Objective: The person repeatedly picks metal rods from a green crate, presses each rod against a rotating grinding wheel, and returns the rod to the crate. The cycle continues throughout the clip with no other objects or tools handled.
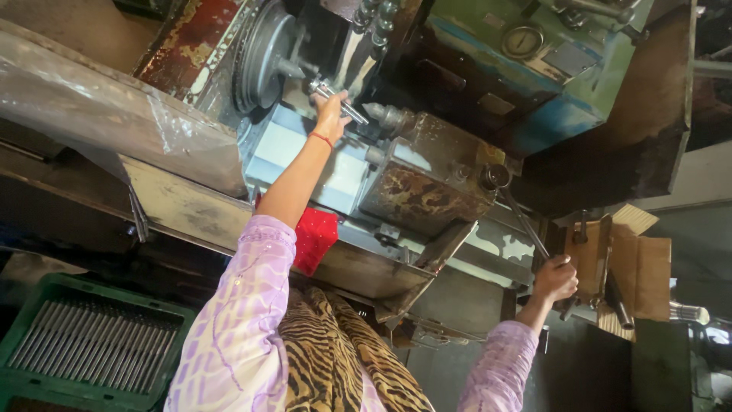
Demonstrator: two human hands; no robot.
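Observation:
My left hand (331,111) reaches up to a short shiny metal rod (341,104) at the lathe's chuck area and holds it, beside the grey pulley wheel (263,57). A red thread circles that wrist. My right hand (556,279) is closed round the lower end of a long dark metal lever (524,220) that runs up to a knob on the rusty carriage housing (427,179). Both sleeves are pale lilac, with a tiger-striped cloth (335,351) across my front.
A green crate (30,305) of several metal rods sits at lower left. A plastic-wrapped sheet (107,114) covers the upper left. A red cloth (314,238) hangs on the machine bed. Cardboard (644,271) lies at right, a green gearbox with a round gauge (522,40) above.

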